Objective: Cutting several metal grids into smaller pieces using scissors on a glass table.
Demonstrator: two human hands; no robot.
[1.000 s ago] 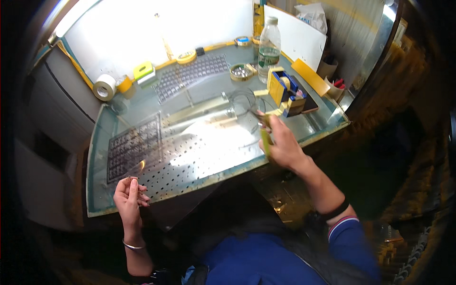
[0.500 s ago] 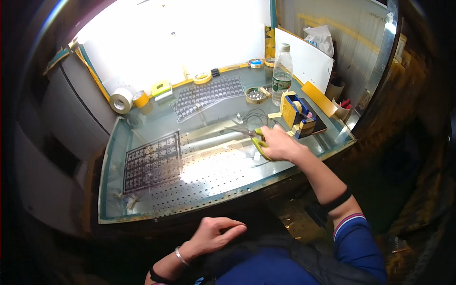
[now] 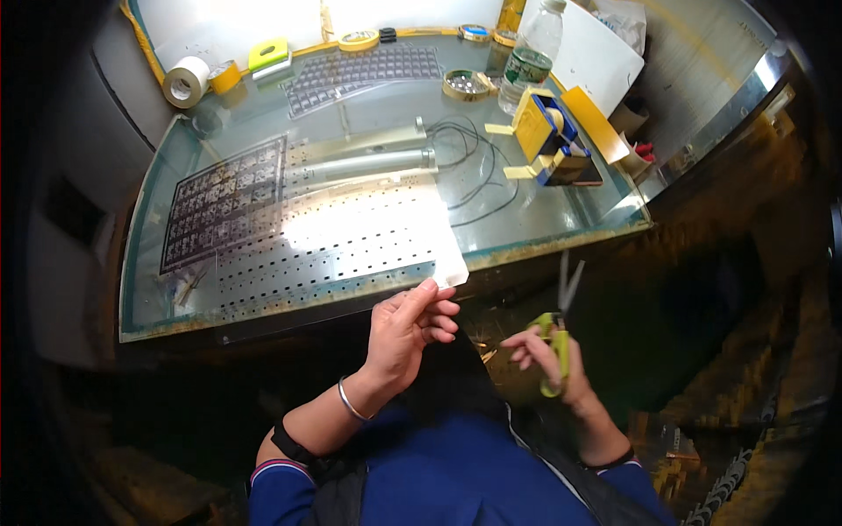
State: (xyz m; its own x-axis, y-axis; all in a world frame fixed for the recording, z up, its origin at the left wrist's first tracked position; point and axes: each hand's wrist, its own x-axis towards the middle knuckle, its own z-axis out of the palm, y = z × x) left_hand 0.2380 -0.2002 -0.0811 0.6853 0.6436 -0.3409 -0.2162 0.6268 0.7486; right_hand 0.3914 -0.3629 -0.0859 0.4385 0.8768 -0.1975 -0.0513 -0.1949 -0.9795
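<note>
My left hand (image 3: 402,333) pinches the near right corner of a clear film sheet (image 3: 360,254) printed with rows of small black dots, between thumb and fingers. That corner is lifted at the glass table's front edge, and glare hides part of the sheet. My right hand (image 3: 572,375) holds scissors (image 3: 554,337) with yellow-green handles, off the table in front of my body. Their blades point up and stand slightly apart. A dark patterned film (image 3: 232,197) lies by the dotted sheet's left part.
Behind lies another film with a keyboard-like grid (image 3: 373,72). At the right of the glass table (image 3: 561,223) stand a tape dispenser (image 3: 548,131), a clear bottle (image 3: 532,57) and thin black cables (image 3: 495,180). Tape rolls (image 3: 186,81) sit along the back left.
My right hand has drawn the scissors back from the table toward my body, blades now upward. My left hand has risen to the table edge and taken hold of the dotted sheet's corner.
</note>
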